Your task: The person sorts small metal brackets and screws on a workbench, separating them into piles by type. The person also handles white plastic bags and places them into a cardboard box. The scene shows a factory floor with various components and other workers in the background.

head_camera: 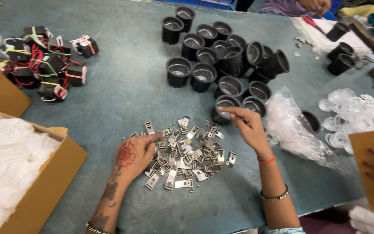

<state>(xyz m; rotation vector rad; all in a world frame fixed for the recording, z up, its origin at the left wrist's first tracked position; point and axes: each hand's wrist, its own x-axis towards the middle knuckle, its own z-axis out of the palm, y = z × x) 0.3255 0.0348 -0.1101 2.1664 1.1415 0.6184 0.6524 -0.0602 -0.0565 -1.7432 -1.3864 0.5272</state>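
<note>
Our left hand [136, 152] rests flat, empty, on the heap of small silver metal clips [182, 151]; right hand [248, 125], fingers loosely extended beyond the heap, touches a black ribbed plastic cup [224, 108]. We should separate single clips cleanly.

A small assembly workshop, parts sorted in batches for handwork.

The grey-blue surface [122, 86] carries piles of one part each: black cup-shaped housings [215, 65] at 12 o'clock, small bent metal clips [182, 154] at centre, wired black blocks [44, 65] at 10 o'clock, clear plastic rings [347, 112] and a clear bag [288, 125] at 3 o'clock. Cardboard boxes [48, 182] of white packing stand at 8 o'clock, and another person [291, 6] works at 1 o'clock.
</note>
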